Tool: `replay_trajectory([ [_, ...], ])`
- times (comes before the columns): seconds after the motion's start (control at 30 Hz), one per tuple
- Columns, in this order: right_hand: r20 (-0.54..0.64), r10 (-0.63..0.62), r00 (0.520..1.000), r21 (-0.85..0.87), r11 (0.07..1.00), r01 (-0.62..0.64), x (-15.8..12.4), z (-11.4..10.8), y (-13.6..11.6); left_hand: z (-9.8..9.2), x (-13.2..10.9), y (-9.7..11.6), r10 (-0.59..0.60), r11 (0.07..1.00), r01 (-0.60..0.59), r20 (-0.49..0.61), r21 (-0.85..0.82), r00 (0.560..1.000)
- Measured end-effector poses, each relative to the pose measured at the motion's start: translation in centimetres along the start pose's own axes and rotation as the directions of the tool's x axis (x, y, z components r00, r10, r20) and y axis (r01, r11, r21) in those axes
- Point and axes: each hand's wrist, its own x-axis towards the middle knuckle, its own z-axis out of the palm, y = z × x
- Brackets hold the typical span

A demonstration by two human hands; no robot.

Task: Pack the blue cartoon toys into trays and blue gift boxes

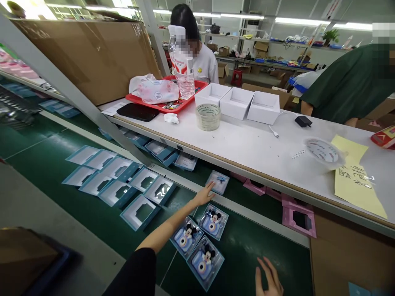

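Observation:
My left hand [204,195] reaches forward with its fingers stretched out. Its fingertips are at the near edge of a light blue box with a clear insert [218,182]; whether they touch it I cannot tell. Just below that arm, several blue toy cameras with a mouse figure [212,222] lie in blue boxes on the green work surface [247,250]. My right hand [269,280] is at the bottom edge, partly cut off, fingers apart and holding nothing. The boxed cameras lie to its left.
Open blue window boxes [115,168] lie in rows at left. A white shelf [247,144] above carries a tape roll [208,117], white boxes [237,102] and a red tray [173,107]. Pink frames [298,220] lie beneath it. Two people are beyond the shelf.

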Motion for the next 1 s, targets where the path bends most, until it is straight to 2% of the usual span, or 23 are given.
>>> replay_trajectory([
  [0.1,0.128,0.016,0.992,0.062,0.998,-0.024,0.2,3.0,-1.0,-2.5,-1.2,-1.7,-0.066,0.998,0.066,-0.15,-0.008,0.986],
  [0.2,0.172,0.042,0.984,0.138,0.988,-0.066,2.5,3.5,-1.4,-5.2,-2.2,-4.4,-0.206,0.977,0.211,-0.286,-0.011,0.936],
  [0.27,0.178,0.019,0.984,0.175,0.983,-0.051,4.2,3.7,-2.2,-6.3,-2.6,-5.6,-0.232,0.969,0.246,-0.288,0.015,0.929],
  [0.33,0.194,-0.022,0.981,0.204,0.979,-0.018,5.4,4.2,-3.4,-6.8,-2.1,-6.0,-0.194,0.97,0.227,-0.283,0.09,0.939],
  [0.4,0.216,-0.057,0.975,0.234,0.972,0.005,5.8,4.9,-4.9,-7.0,-0.5,-5.4,-0.123,0.958,0.196,-0.318,0.209,0.94],
  [0.47,0.238,-0.074,0.968,0.257,0.966,0.011,5.5,5.9,-6.3,-7.0,2.2,-4.3,-0.066,0.929,0.189,-0.359,0.319,0.931],
  [0.53,0.257,-0.069,0.964,0.267,0.964,-0.002,4.7,6.9,-7.1,-7.1,5.3,-3.4,-0.079,0.907,0.219,-0.366,0.359,0.927],
  [0.57,0.266,-0.06,0.962,0.268,0.963,-0.014,4.2,7.3,-7.2,-7.2,6.7,-3.1,-0.123,0.907,0.253,-0.362,0.337,0.924],
  [0.63,0.287,-0.031,0.957,0.266,0.963,-0.048,3.4,7.9,-7.0,-7.3,8.7,-3.1,-0.273,0.916,0.354,-0.354,0.187,0.894],
  [0.7,0.323,0.002,0.947,0.255,0.963,-0.089,3.1,8.3,-6.3,-7.2,9.5,-3.6,-0.411,0.901,0.433,-0.322,-0.002,0.853],
  [0.77,0.354,0.017,0.935,0.238,0.965,-0.108,3.8,8.6,-5.5,-7.1,8.9,-4.3,-0.458,0.889,0.443,-0.275,-0.117,0.845],
  [0.83,0.366,-0.005,0.931,0.229,0.97,-0.085,5.3,8.9,-5.2,-7.1,7.1,-5.3,-0.441,0.897,0.416,-0.247,-0.146,0.863],
  [0.93,0.369,-0.057,0.928,0.234,0.972,-0.033,7.6,9.7,-6.0,-7.6,2.0,-7.0,-0.413,0.911,0.383,-0.283,-0.155,0.866],
  [1.0,0.382,-0.074,0.921,0.244,0.97,-0.023,8.0,10.4,-7.3,-8.5,-2.7,-8.5,-0.415,0.908,0.403,-0.369,-0.113,0.832],
])
